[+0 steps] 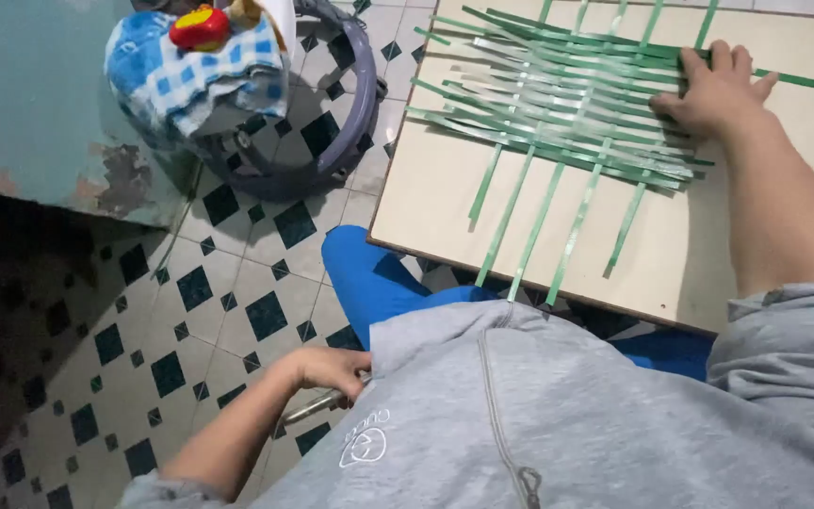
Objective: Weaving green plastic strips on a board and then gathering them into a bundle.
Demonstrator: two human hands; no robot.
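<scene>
Green plastic strips (558, 113) lie interwoven into a flat mat on a pale wooden board (426, 198) resting across my lap. My right hand (713, 90) presses flat on the mat's right side, fingers spread over the strips. My left hand (332, 368) is down at my left side, close to the floor, closed around a thin metal rod-like thing (313, 407) whose far end is hidden behind my grey sweatshirt. My blue trouser leg (369, 278) shows under the board.
A grey round plastic frame (355, 113) stands on the black-and-white tiled floor (190, 311) at the upper left, draped with a blue checked cloth (181, 75) and a red toy (200, 26). A teal wall (21, 94) with peeling paint runs along the left.
</scene>
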